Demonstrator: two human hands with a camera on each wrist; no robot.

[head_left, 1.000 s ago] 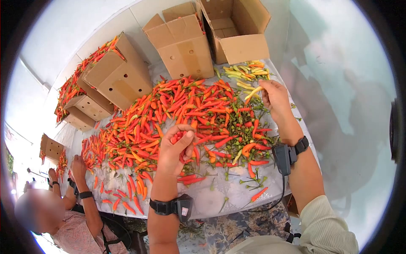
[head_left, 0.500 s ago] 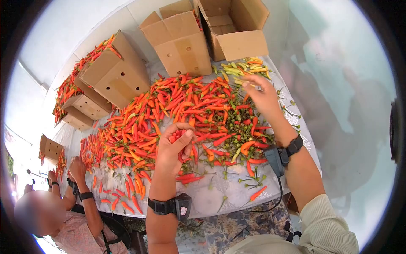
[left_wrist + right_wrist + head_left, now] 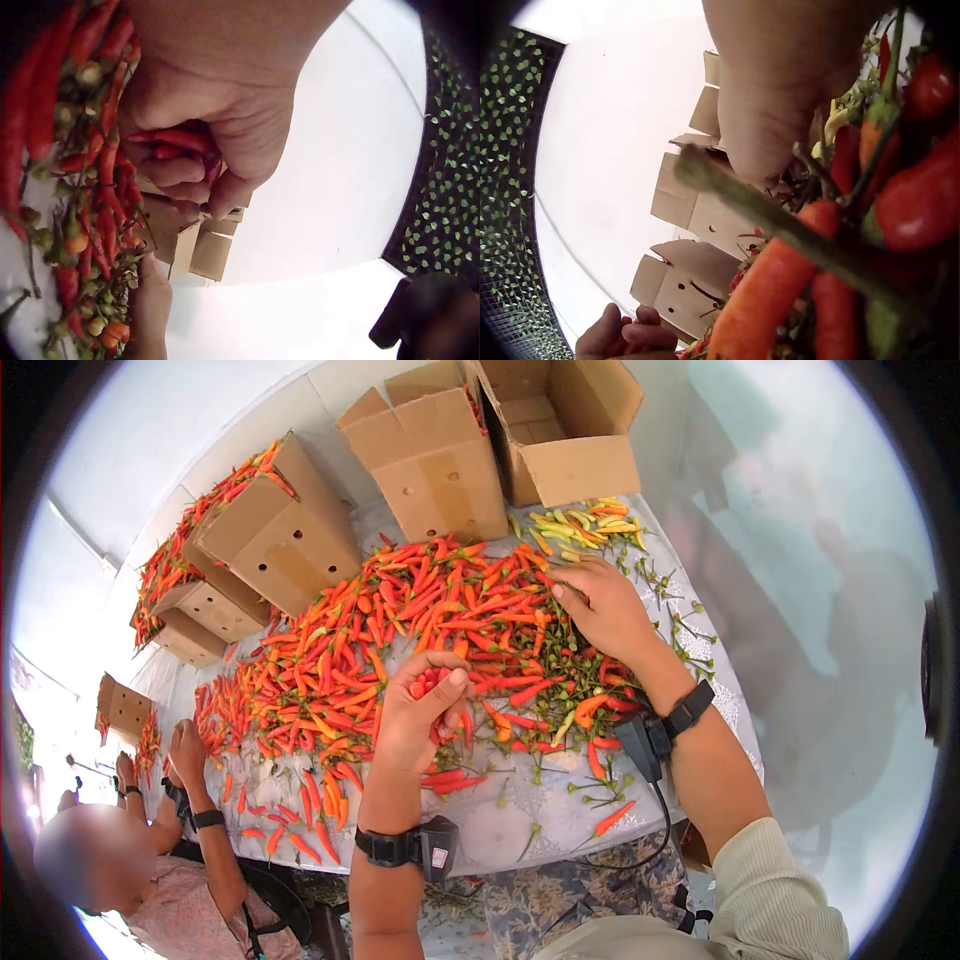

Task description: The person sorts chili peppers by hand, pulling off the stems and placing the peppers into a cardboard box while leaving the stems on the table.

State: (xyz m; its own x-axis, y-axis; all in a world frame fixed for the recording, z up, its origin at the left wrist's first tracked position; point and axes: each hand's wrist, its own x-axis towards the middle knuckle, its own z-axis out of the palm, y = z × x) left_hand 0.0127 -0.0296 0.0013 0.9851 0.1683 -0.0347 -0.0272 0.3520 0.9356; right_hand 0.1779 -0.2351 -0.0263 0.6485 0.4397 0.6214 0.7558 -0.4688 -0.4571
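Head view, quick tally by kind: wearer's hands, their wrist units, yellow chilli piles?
Hands: 2 (left hand, right hand)
Wrist units: 2 (left wrist unit, right wrist unit)
Yellow chilli pile: 1
Total: 5

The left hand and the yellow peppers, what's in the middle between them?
In the head view, a heap of red and orange peppers lies between the left hand and the yellow peppers.
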